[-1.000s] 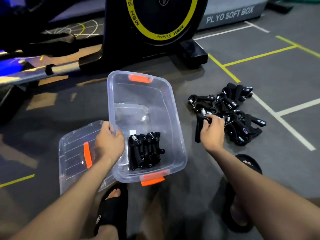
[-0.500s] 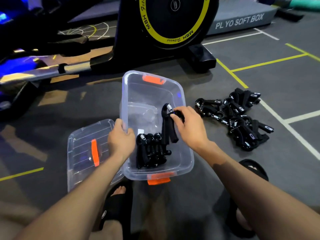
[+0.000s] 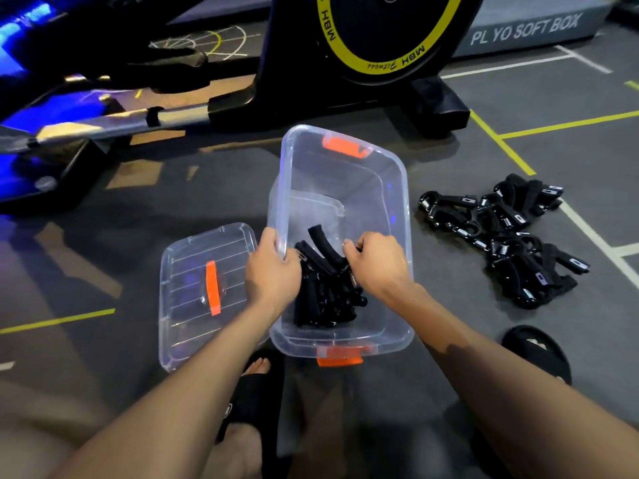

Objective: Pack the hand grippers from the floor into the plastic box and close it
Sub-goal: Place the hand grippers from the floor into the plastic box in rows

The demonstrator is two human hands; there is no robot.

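Note:
A clear plastic box (image 3: 394, 188) with orange latches stands on the floor in front of me. My left hand (image 3: 273, 271) grips its left rim. My right hand (image 3: 375, 261) is inside the box and holds a black hand gripper (image 3: 323, 245) by its spring end, its handles pointing up and left over several black grippers (image 3: 326, 302) lying on the bottom. A pile of black hand grippers (image 3: 501, 233) lies on the floor to the right of the box. The clear lid (image 3: 204, 292) with an orange handle lies flat to the left.
A black exercise machine with a yellow-ringed wheel (image 3: 380, 36) and its base stands just behind the box. A grey plyo soft box (image 3: 525, 29) is at the far right. My feet in black slippers (image 3: 252, 399) are near the box's front.
My right hand took a gripper from the floor pile, carried it left over the box, and has lowered it onto the grippers inside. My left hand stays on the rim.

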